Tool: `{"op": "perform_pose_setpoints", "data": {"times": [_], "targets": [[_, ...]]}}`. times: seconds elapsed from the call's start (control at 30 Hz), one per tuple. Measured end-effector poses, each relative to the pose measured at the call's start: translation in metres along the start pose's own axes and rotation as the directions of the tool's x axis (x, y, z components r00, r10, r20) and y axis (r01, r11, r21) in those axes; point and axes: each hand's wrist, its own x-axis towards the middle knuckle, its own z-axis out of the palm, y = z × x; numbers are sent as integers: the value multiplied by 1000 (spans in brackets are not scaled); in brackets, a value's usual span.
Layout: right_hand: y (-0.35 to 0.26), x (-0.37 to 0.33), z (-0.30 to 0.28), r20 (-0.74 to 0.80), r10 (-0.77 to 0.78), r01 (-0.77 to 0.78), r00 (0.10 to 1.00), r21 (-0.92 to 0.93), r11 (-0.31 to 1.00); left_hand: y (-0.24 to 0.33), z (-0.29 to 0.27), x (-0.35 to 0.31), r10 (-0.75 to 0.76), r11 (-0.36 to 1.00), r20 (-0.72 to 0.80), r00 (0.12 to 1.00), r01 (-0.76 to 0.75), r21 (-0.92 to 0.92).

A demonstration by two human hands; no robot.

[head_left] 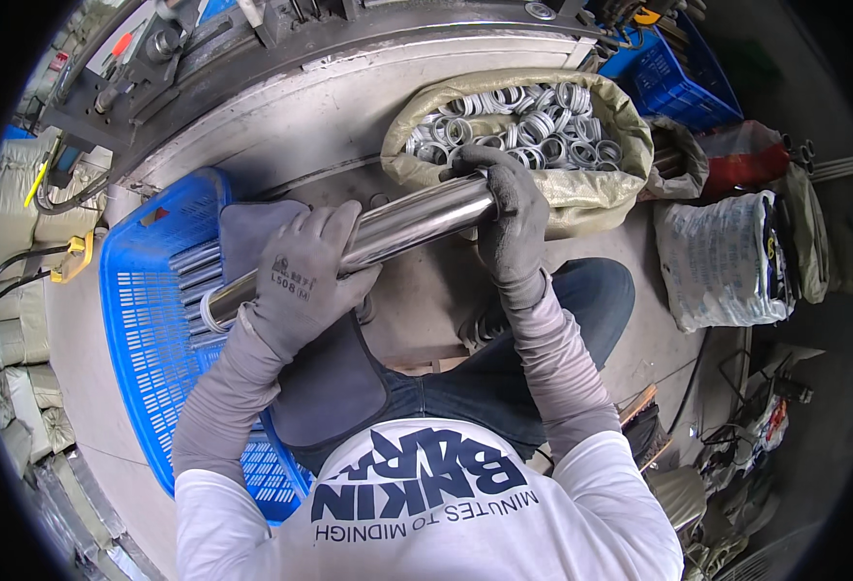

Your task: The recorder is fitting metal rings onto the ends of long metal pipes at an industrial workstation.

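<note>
A polished metal tube (415,225) slants across my lap, its right end higher than its left. My gloved left hand (305,271) is wrapped over the tube left of its middle. At the far right end, my gloved right hand (512,218) grips the tube, fingers curled over its tip. A pale ring (210,310) sits around the tube's left end, beyond my left hand. Behind my right hand stands a woven sack (589,205) full of loose metal rings (535,126). A grey pad (335,387) lies over my left thigh.
On my left a blue plastic basket (141,378) holds several metal tubes (194,276). A machine bench (281,68) runs along the far side. To the right are a blue crate (683,87), a white plastic sack (715,261) and a red bag (744,155).
</note>
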Motion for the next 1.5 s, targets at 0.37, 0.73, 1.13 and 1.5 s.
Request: {"op": "perform_pose_setpoints", "data": {"times": [0.37, 0.73, 1.13, 1.5], "targets": [[4, -11, 15, -85, 165, -162, 983, 44, 986, -2, 2, 0, 27, 1000, 99, 995, -28, 10], [120, 72, -69, -110, 159, -186, 981, -754, 630, -34, -5, -30, -82, 988, 61, 995, 73, 136], [112, 74, -98, -130, -42, -70, 991, -749, 659, -59, -44, 3, 11, 974, -50, 999, 0, 227], [53, 68, -95, 142, 494, -427, 858, 732, 531, -149, -99, 262, 0, 762, -365, 931, 236, 603]]}}
